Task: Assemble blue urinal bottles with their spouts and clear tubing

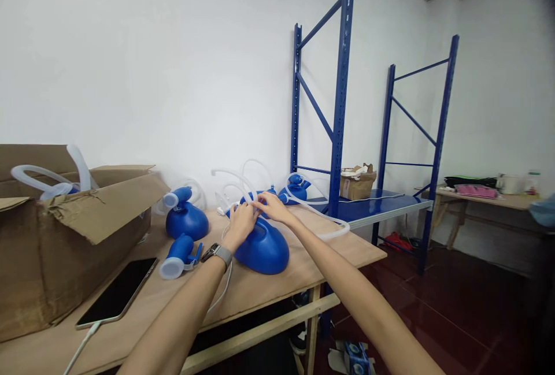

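A rounded blue container [263,249] rests on the wooden table [299,268], a handle loop on its upper side. Just above its far end my left hand [243,217] and my right hand [269,206] meet, fingers closed around the lower part of a clear tube [236,177]. The fingers hide the tube's end and whatever it touches. On my left wrist is a watch. Left of the container lies a loose blue piece [182,251] with a translucent round cap. Behind that piece stands another blue container [187,222] with its top piece on.
An open cardboard box [69,253] fills the table's left side, with tubes inside. A phone [119,292] on a cable lies beside it. More blue containers [296,189] and tubes are at the back. A blue metal rack [340,103] stands at the right.
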Motion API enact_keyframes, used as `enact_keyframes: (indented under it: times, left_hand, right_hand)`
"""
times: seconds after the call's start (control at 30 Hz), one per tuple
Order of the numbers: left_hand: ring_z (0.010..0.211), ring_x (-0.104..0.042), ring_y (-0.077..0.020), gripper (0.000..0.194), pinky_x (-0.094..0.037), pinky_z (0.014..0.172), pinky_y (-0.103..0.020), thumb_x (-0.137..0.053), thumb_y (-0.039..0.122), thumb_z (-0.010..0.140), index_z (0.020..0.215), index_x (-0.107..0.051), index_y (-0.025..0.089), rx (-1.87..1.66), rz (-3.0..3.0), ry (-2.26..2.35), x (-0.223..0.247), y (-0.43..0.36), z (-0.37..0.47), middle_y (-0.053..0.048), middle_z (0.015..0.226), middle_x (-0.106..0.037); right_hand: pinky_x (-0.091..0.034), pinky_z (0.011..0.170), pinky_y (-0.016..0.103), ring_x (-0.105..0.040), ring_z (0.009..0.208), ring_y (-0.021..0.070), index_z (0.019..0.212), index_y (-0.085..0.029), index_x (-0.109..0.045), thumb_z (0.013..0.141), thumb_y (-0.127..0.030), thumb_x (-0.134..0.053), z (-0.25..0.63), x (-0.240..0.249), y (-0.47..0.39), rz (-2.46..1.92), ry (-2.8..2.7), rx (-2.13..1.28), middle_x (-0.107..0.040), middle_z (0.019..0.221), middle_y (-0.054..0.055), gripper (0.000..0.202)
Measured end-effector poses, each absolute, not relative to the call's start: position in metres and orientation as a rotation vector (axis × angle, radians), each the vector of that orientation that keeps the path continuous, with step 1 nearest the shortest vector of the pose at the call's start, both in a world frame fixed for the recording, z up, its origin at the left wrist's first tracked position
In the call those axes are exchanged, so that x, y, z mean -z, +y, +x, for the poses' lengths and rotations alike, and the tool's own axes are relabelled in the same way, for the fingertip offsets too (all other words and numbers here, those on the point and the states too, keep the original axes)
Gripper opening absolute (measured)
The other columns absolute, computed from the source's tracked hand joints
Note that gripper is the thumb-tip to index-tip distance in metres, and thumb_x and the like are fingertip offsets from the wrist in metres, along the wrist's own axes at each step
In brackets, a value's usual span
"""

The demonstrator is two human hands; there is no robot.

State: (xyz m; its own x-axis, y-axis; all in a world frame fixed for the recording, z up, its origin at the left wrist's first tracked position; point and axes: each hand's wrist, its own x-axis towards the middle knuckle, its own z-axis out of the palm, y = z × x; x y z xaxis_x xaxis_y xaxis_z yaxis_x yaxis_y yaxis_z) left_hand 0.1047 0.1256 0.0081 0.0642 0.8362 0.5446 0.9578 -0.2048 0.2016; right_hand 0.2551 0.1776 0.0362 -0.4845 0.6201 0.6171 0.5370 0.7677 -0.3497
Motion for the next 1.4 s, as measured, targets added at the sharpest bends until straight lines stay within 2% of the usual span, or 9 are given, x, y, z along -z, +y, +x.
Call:
enact_keyframes:
  times: [0.1,0.17,0.33,0.6,0.7,0.8,1.0,1.23,1.4]
  left_hand:
    - [0.121,-0.066,-0.0314,0.039,-0.027,0.119,-0.052,-0.044,0.045,0.103,0.118,-0.068,0.018,0.762,-2.216,-1.821,-0.012,0.131,0.096,-0.018,0.119,-0.076]
    - [0.121,-0.067,-0.0283,0.036,-0.025,0.121,-0.050,-0.044,0.042,0.102,0.121,-0.068,0.023,0.712,-2.275,-1.828,-0.015,0.135,0.089,-0.014,0.118,-0.078]
    - [0.123,-0.067,-0.0282,0.046,-0.026,0.121,-0.051,-0.053,0.031,0.092,0.137,-0.059,0.026,0.669,-2.316,-1.909,-0.022,0.144,0.082,-0.012,0.122,-0.077]
    - [0.120,-0.068,-0.0316,0.033,-0.024,0.121,-0.055,-0.060,0.025,0.085,0.117,-0.067,0.021,0.914,-2.214,-2.023,-0.021,0.148,0.095,-0.012,0.114,-0.079]
    - [0.116,-0.069,-0.0304,0.036,-0.038,0.112,-0.046,-0.064,0.022,0.081,0.116,-0.069,0.021,1.084,-2.171,-2.063,-0.021,0.150,0.094,-0.011,0.109,-0.080]
    - [0.102,-0.074,-0.0269,0.036,-0.051,0.093,-0.035,-0.066,0.019,0.078,0.114,-0.070,0.020,1.279,-2.143,-2.105,-0.022,0.155,0.091,-0.010,0.102,-0.081]
    - [0.081,-0.075,-0.0225,0.036,-0.053,0.072,-0.028,-0.073,0.018,0.073,0.109,-0.070,0.015,1.681,-2.193,-2.101,-0.022,0.159,0.086,-0.008,0.088,-0.079]
    - [0.080,-0.074,-0.0192,0.055,-0.055,0.070,-0.026,-0.074,0.015,0.073,0.126,-0.060,0.012,2.068,-2.330,-2.005,-0.026,0.154,0.087,-0.009,0.090,-0.078]
    - [0.080,-0.074,-0.0205,0.055,-0.055,0.068,-0.027,-0.075,0.014,0.072,0.125,-0.062,0.012,2.066,-2.347,-2.038,-0.029,0.153,0.080,-0.009,0.090,-0.078]
  right_hand:
    - [-0.051,0.090,0.034,-0.067,0.092,0.0196,0.089,-0.022,-0.059,0.102,-0.041,-0.053,0.254,-0.037,0.174,-0.872,-2.080,-0.243,-0.072,0.094,0.003,0.023]
    - [-0.054,0.087,0.034,-0.069,0.093,0.0197,0.096,-0.024,-0.055,0.104,-0.042,-0.047,0.258,-0.041,0.174,-0.828,-1.990,-0.419,-0.074,0.096,0.002,0.021]
    - [-0.059,0.085,0.035,-0.071,0.102,0.0207,0.103,-0.026,-0.051,0.103,-0.054,-0.045,0.267,-0.056,0.169,-0.637,-1.850,-0.730,-0.074,0.103,0.004,0.029]
    - [-0.061,0.088,0.036,-0.072,0.098,0.0206,0.100,-0.026,-0.052,0.101,-0.057,-0.051,0.269,-0.064,0.153,-0.529,-1.912,-0.786,-0.073,0.094,0.002,0.032]
    - [-0.060,0.088,0.037,-0.072,0.096,0.0211,0.101,-0.025,-0.053,0.100,-0.057,-0.052,0.272,-0.061,0.151,-0.525,-1.932,-0.745,-0.073,0.092,0.002,0.031]
    - [-0.060,0.088,0.039,-0.071,0.101,0.0223,0.103,-0.025,-0.055,0.099,-0.059,-0.053,0.274,-0.058,0.151,-0.529,-1.916,-0.752,-0.073,0.095,0.003,0.034]
    - [-0.060,0.093,0.040,-0.071,0.104,0.0226,0.106,-0.026,-0.052,0.093,-0.071,-0.056,0.274,-0.054,0.151,-0.397,-1.769,-0.906,-0.073,0.103,0.005,0.048]
    - [-0.059,0.094,0.043,-0.072,0.107,0.0238,0.108,-0.027,-0.051,0.094,-0.070,-0.055,0.265,-0.046,0.156,-0.353,-1.695,-0.923,-0.074,0.107,0.005,0.044]
    - [-0.058,0.097,0.044,-0.071,0.111,0.0240,0.105,-0.028,-0.050,0.096,-0.065,-0.055,0.256,-0.040,0.161,-0.429,-1.665,-0.921,-0.074,0.110,0.004,0.039]
